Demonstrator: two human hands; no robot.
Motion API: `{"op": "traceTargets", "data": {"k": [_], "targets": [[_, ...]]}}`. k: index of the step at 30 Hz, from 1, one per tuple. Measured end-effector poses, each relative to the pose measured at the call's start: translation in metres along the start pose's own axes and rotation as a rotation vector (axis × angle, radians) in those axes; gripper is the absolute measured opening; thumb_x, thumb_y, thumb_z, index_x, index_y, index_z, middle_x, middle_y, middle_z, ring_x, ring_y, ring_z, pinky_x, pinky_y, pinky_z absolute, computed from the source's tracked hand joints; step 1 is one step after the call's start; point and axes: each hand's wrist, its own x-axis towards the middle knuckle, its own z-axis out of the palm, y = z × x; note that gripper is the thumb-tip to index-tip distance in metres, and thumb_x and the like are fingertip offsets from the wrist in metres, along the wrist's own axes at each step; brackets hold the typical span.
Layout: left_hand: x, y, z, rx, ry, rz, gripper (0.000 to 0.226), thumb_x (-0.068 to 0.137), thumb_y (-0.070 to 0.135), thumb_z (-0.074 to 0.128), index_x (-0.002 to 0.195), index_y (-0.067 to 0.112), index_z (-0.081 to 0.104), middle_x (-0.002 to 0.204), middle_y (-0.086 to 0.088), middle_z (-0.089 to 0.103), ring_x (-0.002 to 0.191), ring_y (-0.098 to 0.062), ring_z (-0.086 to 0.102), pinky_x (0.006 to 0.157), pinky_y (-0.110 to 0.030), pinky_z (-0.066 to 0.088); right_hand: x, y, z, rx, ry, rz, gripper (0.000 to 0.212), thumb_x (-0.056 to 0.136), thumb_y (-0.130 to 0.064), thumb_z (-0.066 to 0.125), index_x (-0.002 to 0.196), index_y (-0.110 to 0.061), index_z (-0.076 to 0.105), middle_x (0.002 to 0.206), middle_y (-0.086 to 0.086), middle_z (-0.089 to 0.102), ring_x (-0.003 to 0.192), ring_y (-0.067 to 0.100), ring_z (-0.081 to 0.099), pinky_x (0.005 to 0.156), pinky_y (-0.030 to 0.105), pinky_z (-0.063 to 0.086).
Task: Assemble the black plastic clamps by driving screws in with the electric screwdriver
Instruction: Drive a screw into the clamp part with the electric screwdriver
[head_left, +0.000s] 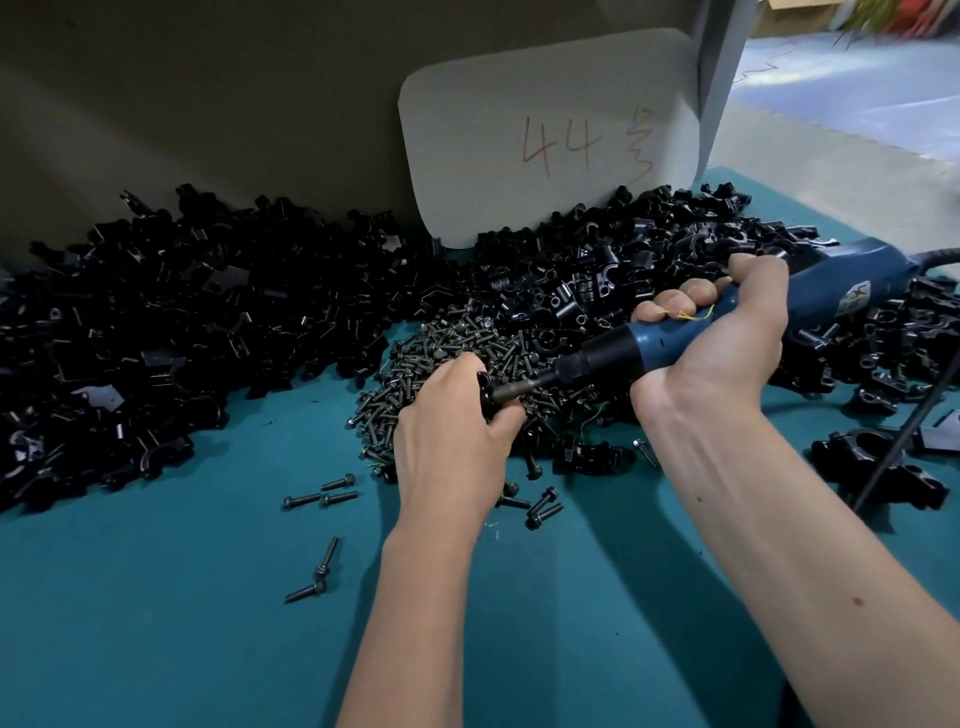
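You are gripping a small black plastic clamp (485, 397) in your left hand (449, 441), fingers and thumb curled round it just above the heap of dark metal screws (457, 358) on the teal table covering (208, 597), while your right hand (722, 338) is wrapping round the blue-bodied electric screwdriver (727, 322) and pointing its bit (519, 391) into the clamp's face. The main risk, as I judge it, is the bit slipping off the screw head: you are holding the clamp in the air with nothing bracing it, so any tilt between driver and clamp could make the bit cam out toward your left thumb, or start the screw crooked in the plastic. The driver's cable (898, 457) is trailing over loose clamp parts at your right (a snag there could tug the tool off line). Your left fingers are covering most of the clamp, so I cannot tell whether a screw is seated or how deep it is sitting. The piles of black clamp pieces (182, 338) are too jumbled to sort finished from unfinished, and the pale card marked in red (550, 140) is only partly readable.
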Motion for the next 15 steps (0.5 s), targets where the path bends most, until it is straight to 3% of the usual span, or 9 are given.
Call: {"op": "traceTargets", "data": {"k": [15], "targets": [[-0.0006,-0.0001,0.0037,0.002,0.006,0.006,0.038,0.090,0.032,0.070,0.077,0.024,0.035,0.074,0.006,0.048,0.056,-0.016,0.044,0.050,-0.035,0.024,-0.0027,-0.0008,-0.0011,-0.003,-0.016,-0.011,0.027,0.094,-0.014,0.058,0.076,-0.016,0.038,0.059,-0.002,0.041,0.046,0.014,0.037,0.048,0.026,0.036]]}}
